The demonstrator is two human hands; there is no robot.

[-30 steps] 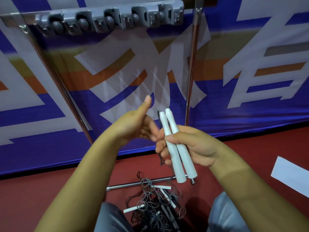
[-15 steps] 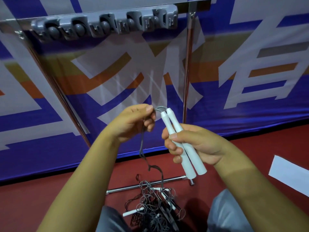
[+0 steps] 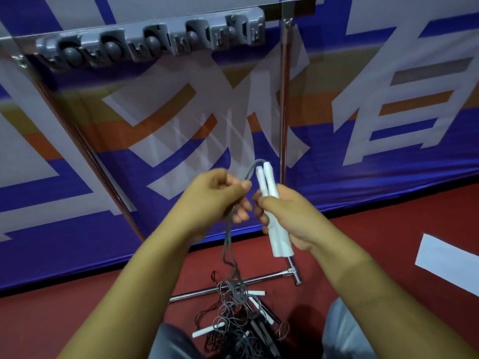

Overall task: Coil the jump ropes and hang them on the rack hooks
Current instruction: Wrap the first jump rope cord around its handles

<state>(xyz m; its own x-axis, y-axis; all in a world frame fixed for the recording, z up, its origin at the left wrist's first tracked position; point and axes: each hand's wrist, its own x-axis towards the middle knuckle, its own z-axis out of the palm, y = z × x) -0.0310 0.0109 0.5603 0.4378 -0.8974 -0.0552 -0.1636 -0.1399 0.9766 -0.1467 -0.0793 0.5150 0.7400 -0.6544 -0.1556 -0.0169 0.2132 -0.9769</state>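
Jump rope handles, two white ones laid side by side, are clamped in the right hand, fingers curled round their middle; the tapered tips stand above the fingers and the butt ends project below the palm. Grey cord arches from the tips over to the left hand, just beside the right-hand fingers. The left thumb and fingers are pinched together on the cord. Below those fingers two strands of it hang down to a tangled pile of ropes on the red floor, well below both hands. Well above the fingers, the grey hook strip is mounted on the metal rack, which stands against a blue banner.
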